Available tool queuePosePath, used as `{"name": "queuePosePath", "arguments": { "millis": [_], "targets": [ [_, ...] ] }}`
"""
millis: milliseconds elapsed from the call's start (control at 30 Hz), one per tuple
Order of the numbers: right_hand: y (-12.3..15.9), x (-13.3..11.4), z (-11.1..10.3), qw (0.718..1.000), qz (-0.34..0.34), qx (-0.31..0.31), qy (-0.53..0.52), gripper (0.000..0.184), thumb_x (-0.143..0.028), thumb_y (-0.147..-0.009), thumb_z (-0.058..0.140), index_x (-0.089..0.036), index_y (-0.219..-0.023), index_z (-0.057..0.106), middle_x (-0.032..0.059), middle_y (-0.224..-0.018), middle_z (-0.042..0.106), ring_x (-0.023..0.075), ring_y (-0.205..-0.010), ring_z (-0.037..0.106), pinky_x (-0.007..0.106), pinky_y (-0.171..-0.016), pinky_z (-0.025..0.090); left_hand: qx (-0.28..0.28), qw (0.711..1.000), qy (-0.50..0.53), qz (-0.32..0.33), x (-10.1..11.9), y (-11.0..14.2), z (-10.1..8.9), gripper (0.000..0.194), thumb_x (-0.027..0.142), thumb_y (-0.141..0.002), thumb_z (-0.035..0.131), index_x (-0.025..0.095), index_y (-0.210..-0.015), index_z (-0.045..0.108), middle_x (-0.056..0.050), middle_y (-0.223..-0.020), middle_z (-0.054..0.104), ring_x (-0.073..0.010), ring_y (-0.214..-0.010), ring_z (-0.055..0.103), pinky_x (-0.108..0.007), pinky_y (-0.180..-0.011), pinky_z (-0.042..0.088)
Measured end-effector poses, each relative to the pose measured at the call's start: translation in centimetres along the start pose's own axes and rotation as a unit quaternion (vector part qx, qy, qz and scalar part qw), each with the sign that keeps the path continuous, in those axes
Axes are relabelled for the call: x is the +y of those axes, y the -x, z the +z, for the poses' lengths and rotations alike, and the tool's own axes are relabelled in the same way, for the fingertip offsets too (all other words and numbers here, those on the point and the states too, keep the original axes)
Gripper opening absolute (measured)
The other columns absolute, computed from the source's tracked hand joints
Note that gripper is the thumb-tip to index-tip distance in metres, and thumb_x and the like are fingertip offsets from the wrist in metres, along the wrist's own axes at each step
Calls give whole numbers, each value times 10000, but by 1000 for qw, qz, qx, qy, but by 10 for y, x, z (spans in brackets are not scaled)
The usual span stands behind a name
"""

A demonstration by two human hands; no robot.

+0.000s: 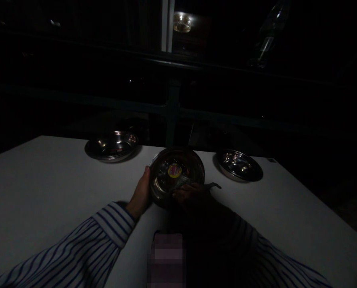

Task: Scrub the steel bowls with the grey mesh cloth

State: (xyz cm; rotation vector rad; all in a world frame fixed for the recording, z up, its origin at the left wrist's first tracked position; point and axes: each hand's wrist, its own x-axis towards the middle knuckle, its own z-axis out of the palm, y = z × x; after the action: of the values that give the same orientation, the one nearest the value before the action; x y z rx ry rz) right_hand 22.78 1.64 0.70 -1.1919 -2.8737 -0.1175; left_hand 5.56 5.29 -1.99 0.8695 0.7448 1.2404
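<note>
A shiny metal bowl is tilted up in front of me, with a round yellow and red sticker on its inner bottom. My left hand grips the bowl's left rim, thumb on the edge and the other fingers hidden behind it. Inside the bowl's lower right, my right hand presses a dark grey cloth against the metal. One end of the cloth sticks out to the right past the rim. Deep shadow covers most of the right hand and forearm.
On the white table, a second metal bowl stands at the back left. Another metal bowl sits at the back right, near the far edge. A pixelated pinkish patch lies at the bottom centre. Beyond the table it is very dark.
</note>
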Motion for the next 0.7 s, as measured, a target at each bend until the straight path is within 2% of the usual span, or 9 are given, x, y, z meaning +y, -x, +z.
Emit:
{"name": "queuePosePath", "arguments": {
  "millis": [100,233,333,400,533,600,700],
  "targets": [
    [-2,4,5,1000,-7,-13,-11,280,-267,-877,424,-150,-1084,571,100,-1109,619,248,-994,542,401,-779,411,-8,1000,20,-23,2,1,2,634,643,-754,420,181,-1151,595,-78,-1042,691,-275,-1140,521,-418,-1026,321],
    [-3,7,4,999,9,-22,-33,255,-283,-854,468,-148,-1036,585,110,-1044,628,242,-956,558,375,-765,420,-14,1000,15,-8,3,2,3,605,610,-746,475,195,-1173,579,-67,-1140,647,-270,-1197,466,-398,-1051,288],
    [-4,4,1,997,22,6,-74,270,-313,-806,539,-147,-1016,573,88,-945,631,217,-837,588,336,-712,444,-17,1000,6,8,0,2,3,568,576,-746,508,229,-1194,557,-54,-1199,612,-251,-1238,422,-385,-1067,260],
    [-6,0,0,993,17,35,-113,264,-285,-805,545,-156,-1036,555,77,-941,624,197,-829,591,313,-713,454,-18,1000,10,5,-1,3,4,583,596,-730,512,234,-1185,560,-56,-1193,616,-248,-1243,416,-387,-1067,261],
    [-12,-13,3,978,9,106,-182,222,-218,-843,491,-168,-1055,534,91,-1036,592,158,-883,577,265,-730,468,-24,998,29,-49,2,4,12,660,693,-674,477,187,-1069,630,-86,-1102,662,-289,-1221,436,-423,-1056,276],
    [-14,-17,5,975,14,117,-190,212,-228,-847,489,-172,-1046,538,87,-1031,591,156,-881,574,266,-736,474,-21,997,31,-61,4,4,13,666,704,-665,474,173,-1029,648,-96,-1064,678,-301,-1205,452,-428,-1052,284],
    [-14,-17,7,980,23,102,-172,197,-229,-853,482,-183,-1032,551,71,-995,603,147,-876,576,264,-751,470,-15,999,31,-33,2,2,8,635,666,-705,470,180,-1084,624,-88,-1071,677,-289,-1188,475,-417,-1044,301]
  ]
}}
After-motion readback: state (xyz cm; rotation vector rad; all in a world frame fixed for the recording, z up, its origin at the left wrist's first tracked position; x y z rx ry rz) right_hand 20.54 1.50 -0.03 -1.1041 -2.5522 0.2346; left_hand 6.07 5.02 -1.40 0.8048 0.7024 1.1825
